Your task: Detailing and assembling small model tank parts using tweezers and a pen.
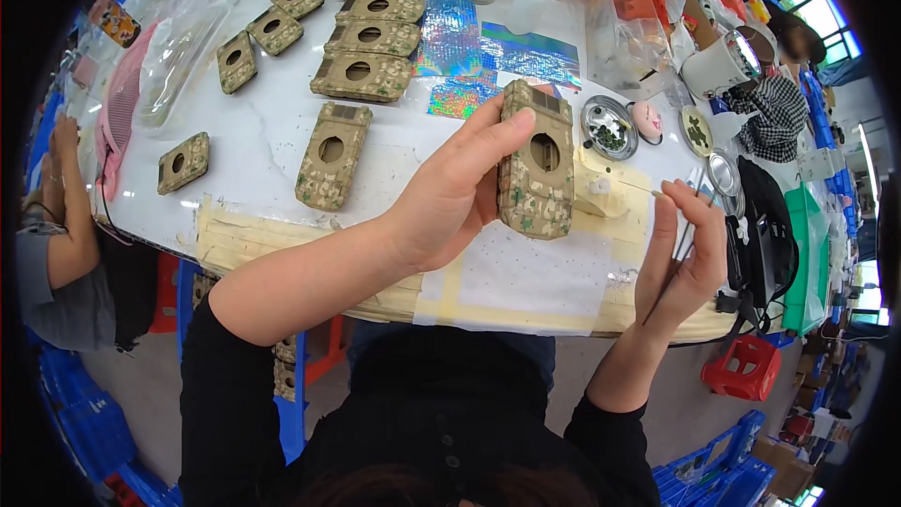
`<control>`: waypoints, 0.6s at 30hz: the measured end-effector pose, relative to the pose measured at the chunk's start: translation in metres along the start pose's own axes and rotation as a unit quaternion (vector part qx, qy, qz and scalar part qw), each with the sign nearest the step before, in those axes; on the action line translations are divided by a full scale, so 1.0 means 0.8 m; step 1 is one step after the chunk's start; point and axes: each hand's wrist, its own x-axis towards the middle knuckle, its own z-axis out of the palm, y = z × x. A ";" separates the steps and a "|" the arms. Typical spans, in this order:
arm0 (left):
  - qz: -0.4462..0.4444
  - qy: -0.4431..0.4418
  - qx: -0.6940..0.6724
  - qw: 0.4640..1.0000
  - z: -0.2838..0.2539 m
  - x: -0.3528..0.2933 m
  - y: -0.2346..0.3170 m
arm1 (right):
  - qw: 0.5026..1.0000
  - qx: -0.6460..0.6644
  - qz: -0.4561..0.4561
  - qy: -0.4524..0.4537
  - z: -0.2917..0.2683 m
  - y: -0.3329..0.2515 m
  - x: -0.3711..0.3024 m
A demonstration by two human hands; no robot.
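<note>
Your left hand (450, 197) grasps a camouflage-patterned case (536, 161) with a round hole in its face, holding it upright above the taped front part of the bench (526, 286). Your right hand (678, 249) is pinched shut on a thin pick-like tool (641, 189), whose tip points toward a small pale lump (599, 186) on the tape just beside the case. A round metal dish (609, 127) with small dark-green bits stands near, behind the case, and a second small dish (696, 130) lies further right. As for progress, judging from the layout: a stack of long camouflage cases (367, 38) lies at the far side of the bench, one more long case (332, 155) lies alone nearer you, and several small square camouflage pieces (251, 42) are spread to the left. Whether those are finished or waiting cannot be told; the one in your hand looks to be the piece under work. Holographic foil sheets (488, 54) lie between the stack and the dish.
</note>
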 end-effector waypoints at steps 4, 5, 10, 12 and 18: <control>-0.015 0.033 0.008 0.999 0.001 0.000 -0.002 | 0.986 0.158 0.009 0.046 -0.006 -0.026 0.002; -0.018 0.033 0.014 0.999 -0.001 0.001 -0.003 | 0.974 0.219 0.009 0.051 -0.001 -0.034 0.003; -0.011 0.057 0.034 0.998 -0.001 0.000 -0.004 | 0.960 0.280 0.008 -0.025 0.018 -0.037 0.008; 0.002 0.067 0.040 0.997 -0.002 0.002 -0.008 | 0.946 0.318 0.041 -0.042 0.027 -0.045 0.007; 0.003 0.063 0.047 0.997 -0.002 0.000 -0.009 | 0.945 0.310 0.034 -0.102 0.035 -0.042 0.006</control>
